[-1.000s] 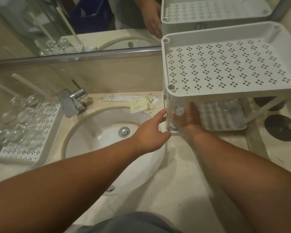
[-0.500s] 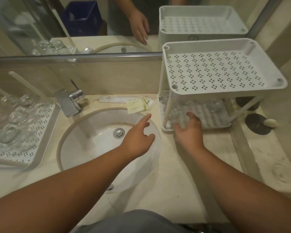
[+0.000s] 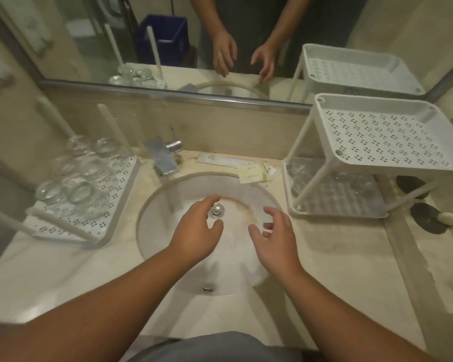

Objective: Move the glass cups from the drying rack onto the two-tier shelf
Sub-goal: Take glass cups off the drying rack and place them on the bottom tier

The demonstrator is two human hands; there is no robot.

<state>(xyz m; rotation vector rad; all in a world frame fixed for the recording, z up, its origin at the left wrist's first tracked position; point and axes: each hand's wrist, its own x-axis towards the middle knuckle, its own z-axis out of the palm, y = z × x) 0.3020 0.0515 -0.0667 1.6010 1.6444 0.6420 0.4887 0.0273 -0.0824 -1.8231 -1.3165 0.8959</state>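
Hands hover over the sink, both empty with fingers loosely spread: left hand above the drain, right hand just beside it. Glass cups stand clustered on the rack, well left of both hands. A few more cups sit on the lower tier of the shelf to the right, blurred.
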